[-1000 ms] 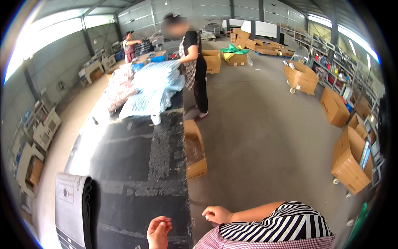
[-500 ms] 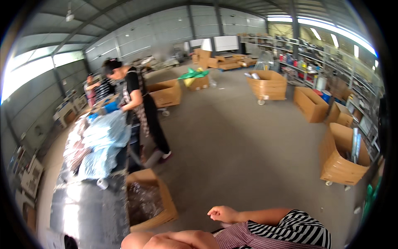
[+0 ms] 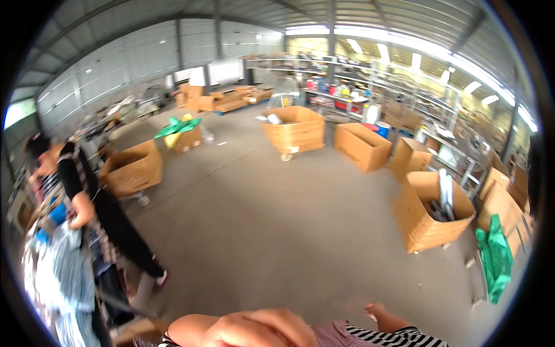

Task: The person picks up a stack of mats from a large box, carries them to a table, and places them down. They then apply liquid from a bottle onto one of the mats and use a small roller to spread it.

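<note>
My left hand [image 3: 260, 327] is large and blurred at the bottom edge, in front of my body. Its fingers look bent inward, and what they hold, if anything, is hidden. My right hand [image 3: 375, 311] hangs farther out to the right, small in the picture, above the grey floor. Its fingers are loosely bent and slightly apart, with nothing visible in them. Neither hand touches any of the boxes. Nearest on the left, below the table, is the top of a cardboard box [image 3: 137, 332].
A co-worker [image 3: 107, 196] stands at the left beside a table with bluish plastic-wrapped goods [image 3: 65, 272]. Wheeled cardboard boxes stand at left [image 3: 133, 168], ahead [image 3: 295, 130] and right [image 3: 419, 222]. Green plastic [image 3: 495, 260] hangs at the far right. Shelving [image 3: 399, 92] lines the back right.
The view has swung to the right, so the table and co-worker now sit at the left rim. My right hand has shifted rightward and lower in the picture.
</note>
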{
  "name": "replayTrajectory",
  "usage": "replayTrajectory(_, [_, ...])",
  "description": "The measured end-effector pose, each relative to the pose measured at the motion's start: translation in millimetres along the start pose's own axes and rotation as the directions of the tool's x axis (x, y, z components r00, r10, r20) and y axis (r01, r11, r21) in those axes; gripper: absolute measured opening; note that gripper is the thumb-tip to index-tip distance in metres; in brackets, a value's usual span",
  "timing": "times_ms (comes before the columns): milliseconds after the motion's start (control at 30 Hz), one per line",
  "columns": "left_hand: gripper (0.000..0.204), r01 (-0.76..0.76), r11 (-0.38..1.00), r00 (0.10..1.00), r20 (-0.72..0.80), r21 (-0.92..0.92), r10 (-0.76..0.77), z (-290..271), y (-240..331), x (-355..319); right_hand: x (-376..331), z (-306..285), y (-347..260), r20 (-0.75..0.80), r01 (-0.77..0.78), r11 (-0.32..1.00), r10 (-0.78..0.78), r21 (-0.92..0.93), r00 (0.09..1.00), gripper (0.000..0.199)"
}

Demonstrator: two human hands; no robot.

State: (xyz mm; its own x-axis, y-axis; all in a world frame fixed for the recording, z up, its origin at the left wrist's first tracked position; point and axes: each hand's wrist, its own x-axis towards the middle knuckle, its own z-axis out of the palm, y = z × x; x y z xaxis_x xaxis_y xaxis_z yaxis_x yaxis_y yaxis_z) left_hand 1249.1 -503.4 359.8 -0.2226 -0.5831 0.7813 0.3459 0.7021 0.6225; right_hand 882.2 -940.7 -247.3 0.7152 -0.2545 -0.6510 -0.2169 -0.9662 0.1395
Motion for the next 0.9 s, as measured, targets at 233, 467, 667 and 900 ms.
replayTrajectory(233, [0.011, 0.04, 0.999, 0.994, 0.102, 0.001, -0.04, -188.9, -23.4, 38.8, -10.6, -52.6, -55.6, 0.59, -0.709, 0.402, 0.393, 0.58, 0.705, 0.03])
replayTrajectory(467, [0.012, 0.036, 0.995, 0.999, -0.007, 0.088, -0.035, -370.9, -27.1, 75.5, 194.4, -270.1, 13.3, 0.39, -0.428, 0.561, 0.195, 0.708, 0.9, 0.034])
replayTrajectory(667, [0.008, -0.186, 0.942, 0.981, 0.007, 0.278, 0.192, -523.6, 14.3, 84.7, 500.5, -526.7, 154.0, -0.05, -0.244, 0.908, 0.276, 0.339, 0.96, 0.039])
replayTrajectory(900, [0.015, 0.211, 0.772, 0.958, -0.282, 0.599, -0.042, -713.4, 86.9, 18.4, 691.6, -924.9, -0.7, -0.618, 0.527, 0.477, 0.044, 0.703, 0.785, 0.034])
